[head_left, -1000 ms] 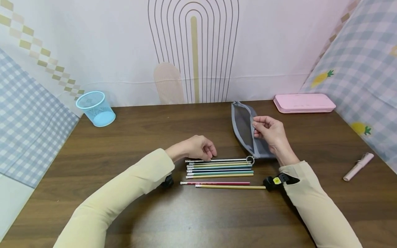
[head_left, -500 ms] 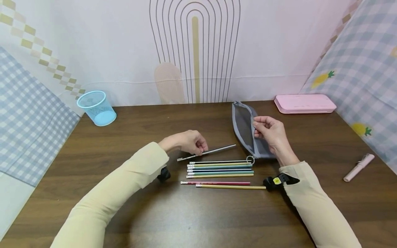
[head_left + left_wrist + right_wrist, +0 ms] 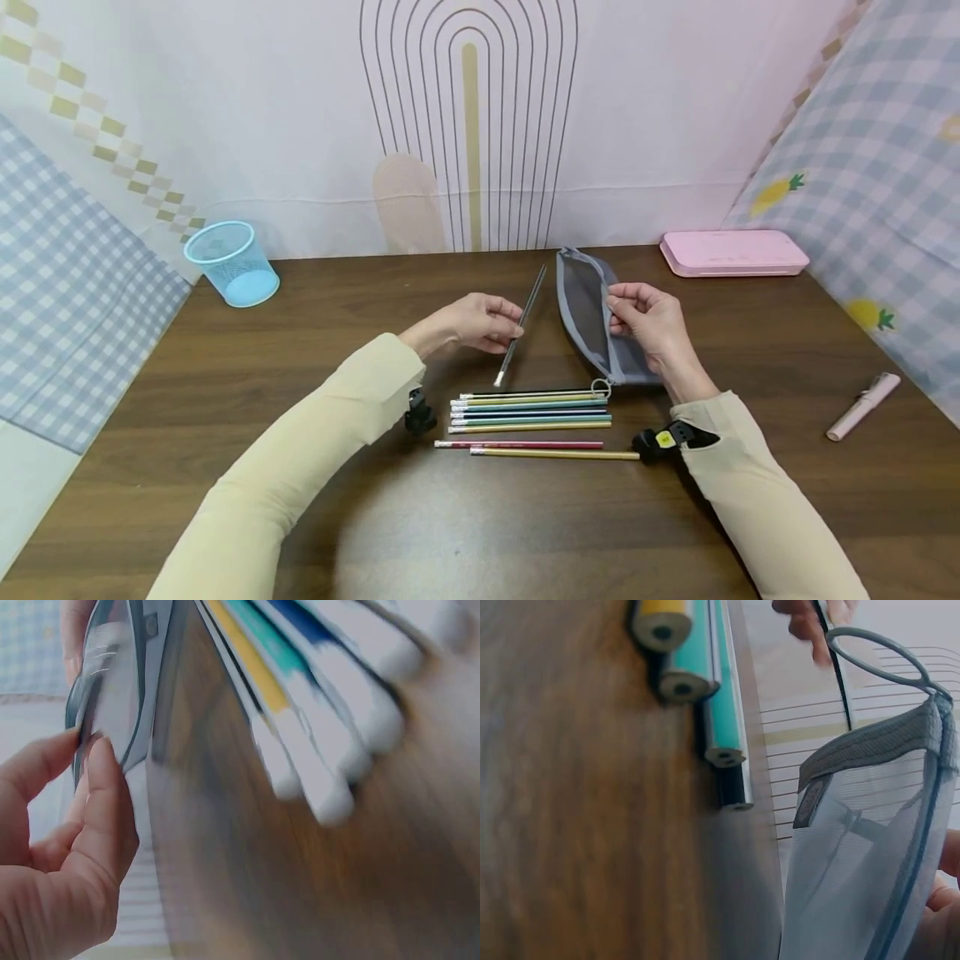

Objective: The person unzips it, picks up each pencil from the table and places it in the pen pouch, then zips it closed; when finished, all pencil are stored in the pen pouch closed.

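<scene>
Between thumb and fingers, my left hand (image 3: pixel 480 323) pinches a dark pencil (image 3: pixel 531 302). The pencil is raised and tilted, its white eraser end low and its other end pointing up and away. To its right, a grey mesh zip pouch (image 3: pixel 633 358) gapes along its zipper. My right hand (image 3: pixel 651 321) pinches the pouch's right edge near the top. Below the pouch lies a row of pencils (image 3: pixel 532 417), erasers to the left; the pouch's ring touches or overlaps the row's right end. In the left wrist view the held pencil (image 3: pixel 96 686) is blurred.
A red pencil (image 3: pixel 517 445) and a gold pencil (image 3: pixel 555 454) lie nearer than the row. A blue mesh cup (image 3: pixel 232 262) stands at the back left. The pink case (image 3: pixel 735 253) is at the back right, and a pink pen (image 3: pixel 862 407) lies far right.
My left hand has picked up the dark pencil from the row's far side, then swung it from near level to steeply angled beside the pouch. My right hand has kept hold of the pouch.
</scene>
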The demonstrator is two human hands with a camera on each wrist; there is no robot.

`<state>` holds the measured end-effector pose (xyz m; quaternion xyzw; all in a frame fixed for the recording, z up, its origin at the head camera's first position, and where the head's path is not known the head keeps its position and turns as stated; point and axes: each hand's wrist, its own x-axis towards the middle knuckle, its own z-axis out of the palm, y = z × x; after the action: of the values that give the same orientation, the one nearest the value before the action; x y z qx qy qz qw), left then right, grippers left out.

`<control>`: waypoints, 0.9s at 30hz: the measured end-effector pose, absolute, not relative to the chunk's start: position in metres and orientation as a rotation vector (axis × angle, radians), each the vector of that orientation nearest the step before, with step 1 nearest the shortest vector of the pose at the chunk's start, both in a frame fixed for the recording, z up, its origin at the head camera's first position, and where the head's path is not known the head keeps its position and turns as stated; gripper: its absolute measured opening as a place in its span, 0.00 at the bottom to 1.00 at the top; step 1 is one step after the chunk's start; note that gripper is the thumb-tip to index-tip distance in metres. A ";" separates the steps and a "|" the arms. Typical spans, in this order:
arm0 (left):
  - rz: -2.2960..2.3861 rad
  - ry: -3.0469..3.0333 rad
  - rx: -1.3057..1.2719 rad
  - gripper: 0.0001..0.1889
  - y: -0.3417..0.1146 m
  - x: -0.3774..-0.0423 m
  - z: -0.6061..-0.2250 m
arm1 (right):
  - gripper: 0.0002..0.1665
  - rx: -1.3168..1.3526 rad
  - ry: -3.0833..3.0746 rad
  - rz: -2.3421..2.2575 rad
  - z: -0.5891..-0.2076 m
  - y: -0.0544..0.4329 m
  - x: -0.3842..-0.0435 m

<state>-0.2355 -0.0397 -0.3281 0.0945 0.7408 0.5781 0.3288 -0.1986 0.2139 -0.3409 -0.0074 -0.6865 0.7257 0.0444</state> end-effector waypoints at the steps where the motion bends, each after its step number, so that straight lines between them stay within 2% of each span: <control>1: 1.560 1.897 0.211 0.19 -0.035 -0.236 -0.328 | 0.07 -0.020 -2.102 2.214 -0.341 0.213 -0.199; 11: 1.813 1.554 0.012 0.20 0.013 -0.238 -0.331 | 0.06 -0.043 -2.168 2.166 -0.340 0.209 -0.200; 17: 1.885 1.551 -0.054 0.19 0.033 -0.237 -0.335 | 0.07 -0.062 -2.211 2.135 -0.339 0.208 -0.199; 27: 1.908 1.627 -0.120 0.24 0.050 -0.234 -0.338 | 0.09 -0.054 -2.212 2.145 -0.340 0.208 -0.199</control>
<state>-0.2339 0.0504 -0.3380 -0.0455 0.6160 0.7225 0.3105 -0.1989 0.2085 -0.3404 -0.0175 -0.7174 0.6958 0.0299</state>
